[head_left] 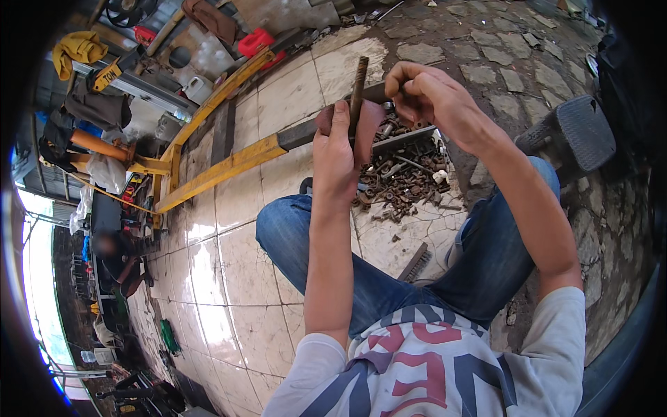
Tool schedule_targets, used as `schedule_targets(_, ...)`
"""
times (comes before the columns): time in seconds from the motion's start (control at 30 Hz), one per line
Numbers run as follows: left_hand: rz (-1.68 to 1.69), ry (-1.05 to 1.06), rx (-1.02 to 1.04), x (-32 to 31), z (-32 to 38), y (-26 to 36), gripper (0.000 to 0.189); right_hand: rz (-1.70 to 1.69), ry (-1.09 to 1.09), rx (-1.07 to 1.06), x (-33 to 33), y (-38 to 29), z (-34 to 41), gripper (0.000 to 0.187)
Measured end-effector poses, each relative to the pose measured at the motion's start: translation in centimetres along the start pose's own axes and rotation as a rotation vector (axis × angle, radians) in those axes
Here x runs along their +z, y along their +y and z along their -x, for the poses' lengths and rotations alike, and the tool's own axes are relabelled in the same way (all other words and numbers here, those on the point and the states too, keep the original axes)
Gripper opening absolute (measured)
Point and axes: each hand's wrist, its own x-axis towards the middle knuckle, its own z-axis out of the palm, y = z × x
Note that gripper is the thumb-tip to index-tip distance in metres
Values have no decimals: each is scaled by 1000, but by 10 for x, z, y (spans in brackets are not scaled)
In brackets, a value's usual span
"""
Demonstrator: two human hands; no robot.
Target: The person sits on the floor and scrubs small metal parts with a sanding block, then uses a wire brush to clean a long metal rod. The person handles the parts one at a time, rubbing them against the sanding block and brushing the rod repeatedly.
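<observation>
My left hand (336,138) grips a rusty threaded stud (358,91) that stands nearly upright, its threaded end at the top. Wrapped around the stud's lower part is a reddish-brown sheet (371,122), perhaps sandpaper or cloth. Just right of it, my right hand (430,94) is raised with bent fingers and the thumb close to them. Whether anything small sits between those fingertips is hidden. Below both hands lies a heap of rusty bolts, nuts and other hardware (401,187), with a metal strip or tray edge (404,139) across it.
A wire brush (415,262) lies on the tiles between my legs. The yellow steel frame (224,169) extends along the floor at left, its dark leg passing behind my left hand. A black pedal-like block (581,135) stands at right. Another person (122,266) sits far left.
</observation>
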Motion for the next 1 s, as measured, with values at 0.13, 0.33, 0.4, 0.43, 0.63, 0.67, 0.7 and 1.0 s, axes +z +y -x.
schedule_targets(0.13, 128, 133, -63, -5, -6, -11, 30, 620, 113, -125, 15, 9, 2, 29)
schedule_targets(0.33, 383, 243, -79, -5, -18, -31, 26, 900, 101, -431, 20, 41, 0, 23)
schedule_targets(0.4, 374, 215, -69, -8, -19, -34, 25, 908, 114, -419, 27, 40, 2, 25)
schedule_targets(0.43, 369, 203, -62, -10, -20, -36, 24, 912, 138, -389, 31, 37, 5, 26)
schedule_targets(0.63, 487, 255, -73, -11, -23, -37, 25, 1014, 139, -369, 32, 31, 8, 32)
schedule_targets(0.67, 485, 239, -68, -9, -22, -36, 25, 1033, 142, -373, 32, 35, 7, 32)
schedule_targets(0.7, 484, 224, -66, -6, -19, -33, 25, 1046, 154, -357, 31, 37, 6, 33)
schedule_targets(1.0, 396, 154, 69, 3, -12, -35, 26, 1012, 193, -234, 29, 42, -1, 37)
